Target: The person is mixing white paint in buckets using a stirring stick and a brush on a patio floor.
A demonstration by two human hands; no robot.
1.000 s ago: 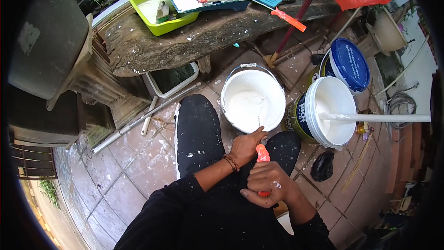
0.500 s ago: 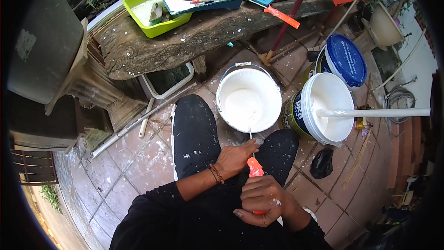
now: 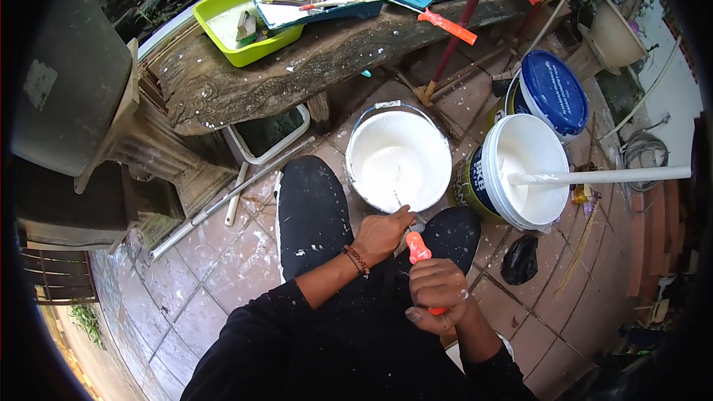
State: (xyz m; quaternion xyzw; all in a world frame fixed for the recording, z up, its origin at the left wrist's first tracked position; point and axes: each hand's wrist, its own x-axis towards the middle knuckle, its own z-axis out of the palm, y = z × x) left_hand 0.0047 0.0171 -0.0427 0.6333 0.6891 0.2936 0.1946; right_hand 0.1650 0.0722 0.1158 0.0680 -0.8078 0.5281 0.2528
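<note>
In front of me, between my knees, stands a white bucket (image 3: 364, 178) with a wire handle and white paint (image 3: 390, 167) inside. My right hand (image 3: 438, 289) is wrapped round the handle of an orange-handled rod (image 3: 418, 247), its handle shaped like a paint roller's. The thin metal shaft slants over the bucket's near rim into the paint, where its far end cannot be made out. My left hand (image 3: 379, 236) is closed on the shaft near that rim, its fingertips partly hiding it.
A paint pail (image 3: 494, 178) with a white pole in it and a blue-lidded pail (image 3: 555, 96) stand to the right. On the wooden bench (image 3: 297, 78) sit a green tray (image 3: 258, 57) and a blue tray (image 3: 349, 11) holding a roller and brushes. A black plastic bag (image 3: 520, 260) lies on the tiles.
My right hand has moved up and to the right with the orange handle. My left hand has shifted slightly up and right along with it, and the shaft now slants more.
</note>
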